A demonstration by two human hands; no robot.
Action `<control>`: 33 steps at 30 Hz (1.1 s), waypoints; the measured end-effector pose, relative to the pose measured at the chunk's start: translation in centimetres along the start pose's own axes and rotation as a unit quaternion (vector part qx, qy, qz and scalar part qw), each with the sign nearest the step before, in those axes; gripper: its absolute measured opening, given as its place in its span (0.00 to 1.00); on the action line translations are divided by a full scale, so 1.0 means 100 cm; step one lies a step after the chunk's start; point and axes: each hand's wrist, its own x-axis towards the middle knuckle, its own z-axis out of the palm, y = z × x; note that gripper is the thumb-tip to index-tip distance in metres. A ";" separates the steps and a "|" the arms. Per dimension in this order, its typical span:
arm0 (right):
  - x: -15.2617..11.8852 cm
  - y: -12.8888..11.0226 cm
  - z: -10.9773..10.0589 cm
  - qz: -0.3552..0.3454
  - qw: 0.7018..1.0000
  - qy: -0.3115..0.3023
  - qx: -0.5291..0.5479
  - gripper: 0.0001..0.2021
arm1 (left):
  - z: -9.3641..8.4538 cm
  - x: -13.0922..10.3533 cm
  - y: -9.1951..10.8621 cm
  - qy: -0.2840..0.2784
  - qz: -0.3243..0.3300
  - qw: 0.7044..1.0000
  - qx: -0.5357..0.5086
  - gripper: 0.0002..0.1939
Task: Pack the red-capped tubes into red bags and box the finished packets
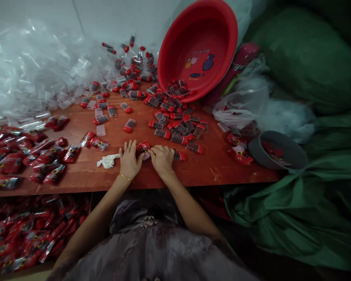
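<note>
A small red printed packet point(142, 147) lies on the reddish-brown table between my hands, with a pale pinkish piece at its lower edge. My left hand point(130, 160) rests on the table at its left, fingers stretched out and the thumb tip touching the packet. My right hand point(163, 160) has its fingers curled and pressed at the packet's right edge. Just right of that hand lies a clear tube with a red cap point(179, 155), partly hidden. A crumpled white tissue point(107, 161) sits left of my left hand.
Red-capped tubes point(179, 127) spread across the table's middle and back. Clear plastic sleeves point(32, 74) heap at back left; filled red packets point(46, 156) pile below. A red basin point(197, 50) leans behind. At right are a grey bowl point(256, 150) and green cloth point(280, 203).
</note>
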 end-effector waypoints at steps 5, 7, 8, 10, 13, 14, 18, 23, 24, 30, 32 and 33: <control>0.000 0.003 -0.004 -0.011 0.999 0.031 0.037 0.10 | -0.006 0.000 0.002 0.028 -0.033 0.999 -0.016 0.30; 0.000 0.003 -0.005 -0.017 0.998 0.035 0.052 0.09 | -0.007 0.002 0.002 0.012 -0.027 0.999 -0.018 0.28; 0.000 0.003 -0.005 -0.018 0.997 0.036 0.059 0.08 | -0.007 0.003 0.002 -0.001 -0.022 1.000 -0.019 0.27; 0.001 0.003 -0.005 -0.009 0.997 0.042 0.067 0.08 | -0.006 0.004 0.003 -0.009 -0.018 0.999 -0.030 0.28; 0.003 0.004 -0.007 0.011 0.996 0.051 0.074 0.09 | -0.007 0.005 0.007 0.057 -0.032 0.993 -0.103 0.33; 0.003 0.005 -0.008 0.013 0.996 0.052 0.076 0.09 | -0.008 0.006 0.008 0.076 -0.035 0.986 -0.145 0.33; 0.004 0.002 -0.009 0.004 0.996 0.044 0.077 0.11 | -0.011 0.011 0.016 0.007 -0.050 0.945 -0.324 0.22; 0.009 0.001 -0.006 0.008 0.998 0.053 0.043 0.11 | -0.005 0.022 0.018 -0.014 -0.079 0.966 -0.246 0.17; 0.010 0.003 -0.006 0.016 0.997 0.062 0.038 0.11 | -0.002 0.024 0.017 -0.001 -0.065 0.979 -0.195 0.15; 0.016 0.013 -0.009 0.030 0.992 0.096 0.077 0.12 | 0.006 0.026 0.015 0.089 -0.041 0.994 -0.041 0.28; 0.013 0.013 -0.010 0.025 0.990 0.096 0.098 0.13 | 0.000 0.024 0.017 0.117 -0.024 0.991 -0.067 0.27; 0.011 0.013 -0.011 0.020 0.989 0.094 0.111 0.13 | -0.004 0.024 0.019 0.118 -0.004 0.989 -0.091 0.25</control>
